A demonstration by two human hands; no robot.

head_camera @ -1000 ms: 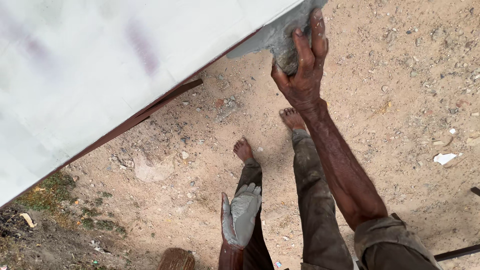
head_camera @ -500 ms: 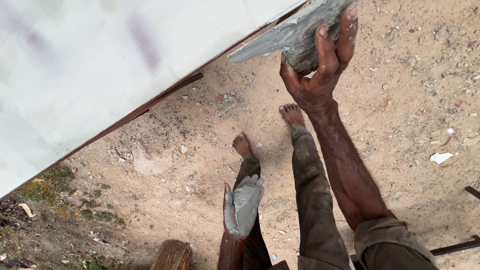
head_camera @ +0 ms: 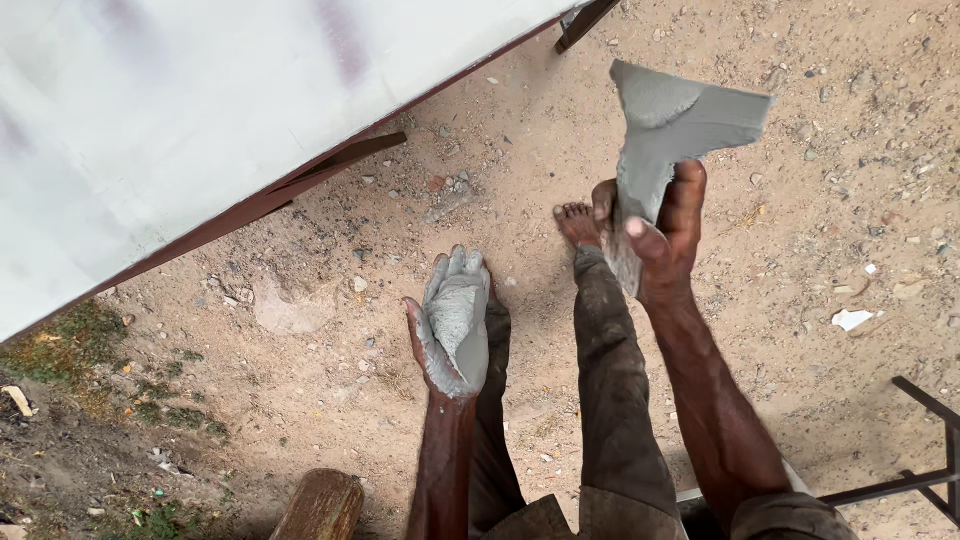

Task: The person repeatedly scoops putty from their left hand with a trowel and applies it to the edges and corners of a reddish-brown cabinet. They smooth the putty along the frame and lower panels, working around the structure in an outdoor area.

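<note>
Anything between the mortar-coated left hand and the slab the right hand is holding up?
Nothing visible. The left hand is open, palm up and coated in grey mortar, apart from the grey slab gripped by the right hand. Between them only sandy ground and a bare foot show below.

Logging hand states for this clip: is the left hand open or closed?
Open: the left hand lies palm up, fingers spread, coated with grey mortar.

Outdoor building site, bare ground: sandy dirt (head_camera: 800, 330) strewn with pebbles, patch of weeds (head_camera: 70, 340) at left, big white panel (head_camera: 200, 110) on a rusty-brown metal frame (head_camera: 340, 165), dark metal stand (head_camera: 920, 470) at right, barefoot person, wet grey cement (head_camera: 670, 130) in hand
</note>
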